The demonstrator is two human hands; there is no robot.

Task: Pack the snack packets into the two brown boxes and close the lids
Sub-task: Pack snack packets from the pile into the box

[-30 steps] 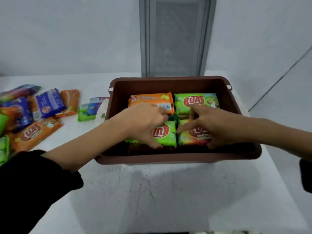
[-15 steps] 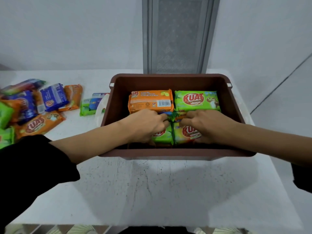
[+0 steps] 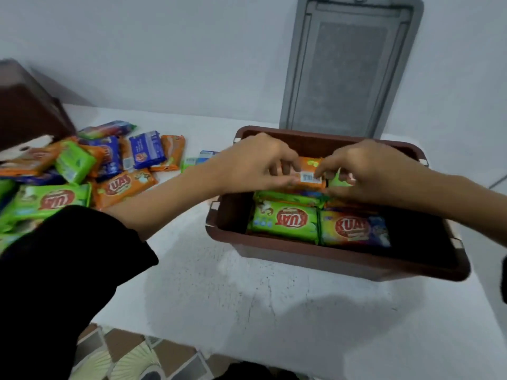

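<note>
An open brown box [image 3: 329, 263] stands on the white table with several snack packets inside. A green packet [image 3: 285, 221] and a multicoloured packet [image 3: 355, 229] lie side by side at its near end. Over the far end, my left hand [image 3: 252, 165] and my right hand [image 3: 367, 171] both pinch an orange packet [image 3: 310, 178], one at each end. A green packet behind my right fingers is mostly hidden. A heap of loose packets [image 3: 82, 171] lies on the table to the left. The second brown box [image 3: 24, 108] shows at the far left, blurred.
A grey lid [image 3: 351, 67] leans upright against the wall behind the open box. The white table [image 3: 247, 297] ends at a near edge, with patterned floor tiles [image 3: 131, 357] below. A wall rises behind the table.
Both hands have moved from the near packets to the far end of the box and taken hold of the orange packet. The view has swung left, bringing the loose heap and second box into sight.
</note>
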